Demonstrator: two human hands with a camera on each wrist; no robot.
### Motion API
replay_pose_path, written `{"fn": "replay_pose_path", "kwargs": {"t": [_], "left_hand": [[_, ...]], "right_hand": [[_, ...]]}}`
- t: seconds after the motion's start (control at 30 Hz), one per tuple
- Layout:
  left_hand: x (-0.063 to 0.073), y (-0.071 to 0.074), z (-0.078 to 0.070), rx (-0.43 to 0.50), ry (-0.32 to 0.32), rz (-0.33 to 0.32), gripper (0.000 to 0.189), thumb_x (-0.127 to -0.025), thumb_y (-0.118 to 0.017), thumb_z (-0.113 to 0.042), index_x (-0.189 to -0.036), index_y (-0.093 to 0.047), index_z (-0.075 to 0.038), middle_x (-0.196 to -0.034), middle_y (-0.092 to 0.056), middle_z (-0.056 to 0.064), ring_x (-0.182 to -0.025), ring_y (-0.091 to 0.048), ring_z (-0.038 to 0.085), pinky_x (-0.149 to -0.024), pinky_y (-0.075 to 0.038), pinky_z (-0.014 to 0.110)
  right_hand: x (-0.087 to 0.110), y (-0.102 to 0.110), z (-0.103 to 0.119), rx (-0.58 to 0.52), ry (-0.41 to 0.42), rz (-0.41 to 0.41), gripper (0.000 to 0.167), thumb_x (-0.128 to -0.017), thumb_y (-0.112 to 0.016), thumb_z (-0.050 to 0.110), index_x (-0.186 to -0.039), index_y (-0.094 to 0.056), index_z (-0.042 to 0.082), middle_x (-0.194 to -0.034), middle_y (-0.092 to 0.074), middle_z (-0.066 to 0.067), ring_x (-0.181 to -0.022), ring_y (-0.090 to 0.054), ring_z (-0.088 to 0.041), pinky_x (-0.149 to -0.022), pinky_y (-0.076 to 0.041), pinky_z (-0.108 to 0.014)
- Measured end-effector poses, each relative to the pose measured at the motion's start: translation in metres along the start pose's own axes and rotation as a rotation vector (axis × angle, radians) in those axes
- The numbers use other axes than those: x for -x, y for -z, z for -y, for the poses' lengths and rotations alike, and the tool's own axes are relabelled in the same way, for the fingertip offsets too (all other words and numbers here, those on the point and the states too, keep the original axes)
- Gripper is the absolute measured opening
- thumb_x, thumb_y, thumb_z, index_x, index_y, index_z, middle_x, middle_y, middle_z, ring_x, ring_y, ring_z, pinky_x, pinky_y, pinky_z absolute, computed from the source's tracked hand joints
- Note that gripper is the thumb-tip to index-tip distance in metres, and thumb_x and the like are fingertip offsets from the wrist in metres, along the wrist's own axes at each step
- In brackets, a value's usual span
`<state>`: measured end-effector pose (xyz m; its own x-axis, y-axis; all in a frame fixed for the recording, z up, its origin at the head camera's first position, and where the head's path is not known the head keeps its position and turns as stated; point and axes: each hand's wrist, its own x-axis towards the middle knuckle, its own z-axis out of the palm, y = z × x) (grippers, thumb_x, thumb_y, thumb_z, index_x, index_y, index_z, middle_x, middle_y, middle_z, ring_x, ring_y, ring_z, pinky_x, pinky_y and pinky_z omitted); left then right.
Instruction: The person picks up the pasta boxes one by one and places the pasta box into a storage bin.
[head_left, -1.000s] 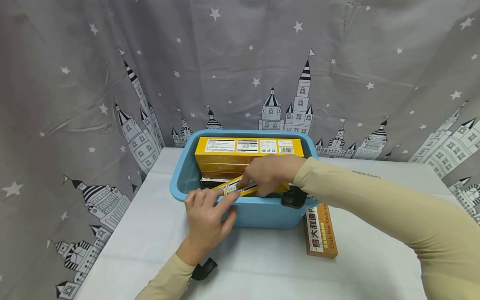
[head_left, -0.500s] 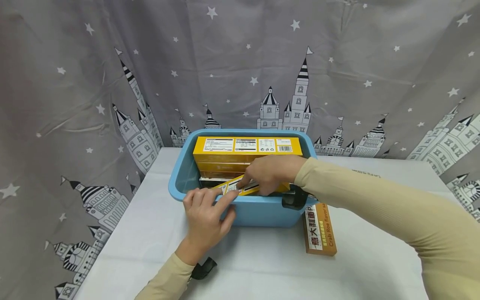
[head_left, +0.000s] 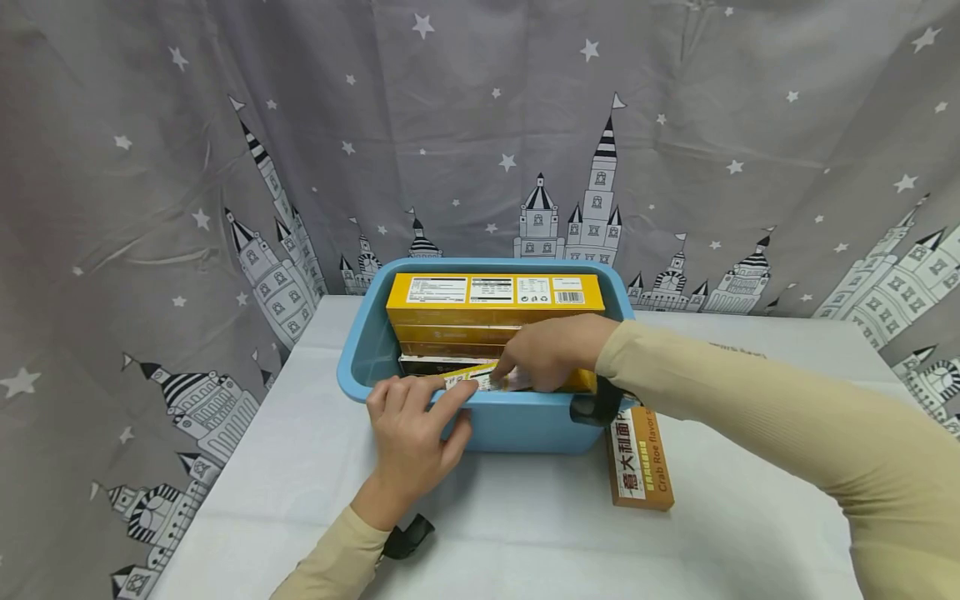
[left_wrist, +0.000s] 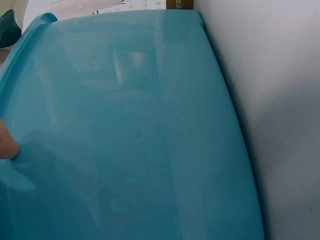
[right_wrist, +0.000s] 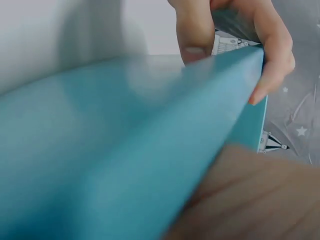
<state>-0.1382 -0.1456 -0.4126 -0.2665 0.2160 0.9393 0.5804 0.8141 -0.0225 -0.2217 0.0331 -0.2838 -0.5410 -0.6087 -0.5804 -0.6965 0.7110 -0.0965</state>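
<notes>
A blue plastic tub (head_left: 517, 425) stands on the table, with several boxes upright inside it. My left hand (head_left: 408, 425) grips its near rim, and the right wrist view shows the thumb outside and fingers over the inner side. Inside the tub, my right hand (head_left: 551, 354) holds a slim yellow box (head_left: 468, 379) with white label panels, close behind the near wall. Part of its grip is hidden by the hand and the rim. A larger yellow box (head_left: 495, 296) stands at the back, in front of it lie more gold boxes and a black-and-white box (head_left: 435, 365).
A brown pasta box (head_left: 641, 467) marked "Crab Roe flavor" lies beside the tub's near right corner. White cloth (head_left: 525, 533) covers the table. Behind it hangs a grey curtain (head_left: 465, 125) with castles and stars.
My right hand has shifted slightly right and down, and the slim yellow box has sunk lower and lies more level behind the rim. My left hand has kept its hold.
</notes>
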Motion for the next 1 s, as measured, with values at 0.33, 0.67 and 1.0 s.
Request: {"fn": "replay_pose_path", "kwargs": {"t": [0.33, 0.67, 1.0], "left_hand": [[-0.001, 0.0, 0.0, -0.005, -0.002, 0.004, 0.023, -0.092, -0.055, -0.018, -0.102, -0.075, -0.017, -0.086, -0.063, 0.01, -0.081, -0.053, 0.028, -0.085, -0.029, 0.051], [0.0, -0.001, 0.0, -0.005, 0.0, -0.002, 0.023, -0.092, -0.055, -0.017, -0.103, -0.075, -0.018, -0.086, -0.062, 0.01, -0.082, -0.053, 0.028, -0.085, -0.029, 0.051], [-0.001, -0.001, 0.0, 0.002, -0.007, -0.013, 0.024, -0.093, -0.054, -0.017, -0.103, -0.075, -0.017, -0.086, -0.062, 0.009, -0.082, -0.051, 0.027, -0.086, -0.027, 0.05]], "right_hand": [[-0.002, -0.007, -0.001, 0.088, 0.027, -0.041, 0.065, -0.093, -0.055, -0.01, -0.147, -0.056, 0.027, -0.147, -0.06, -0.004, -0.098, -0.061, -0.016, -0.078, -0.052, -0.027], [0.007, -0.006, -0.008, 0.045, -0.023, -0.083, 0.055, -0.098, -0.062, 0.011, -0.149, -0.053, 0.026, -0.146, -0.061, -0.002, -0.115, -0.065, -0.018, -0.095, -0.054, -0.036], [0.077, -0.011, -0.056, -0.053, -0.115, -0.506, 0.051, -0.096, -0.067, 0.034, -0.143, -0.06, 0.016, -0.129, -0.069, -0.015, -0.106, -0.067, -0.028, -0.079, -0.057, -0.048]]}}
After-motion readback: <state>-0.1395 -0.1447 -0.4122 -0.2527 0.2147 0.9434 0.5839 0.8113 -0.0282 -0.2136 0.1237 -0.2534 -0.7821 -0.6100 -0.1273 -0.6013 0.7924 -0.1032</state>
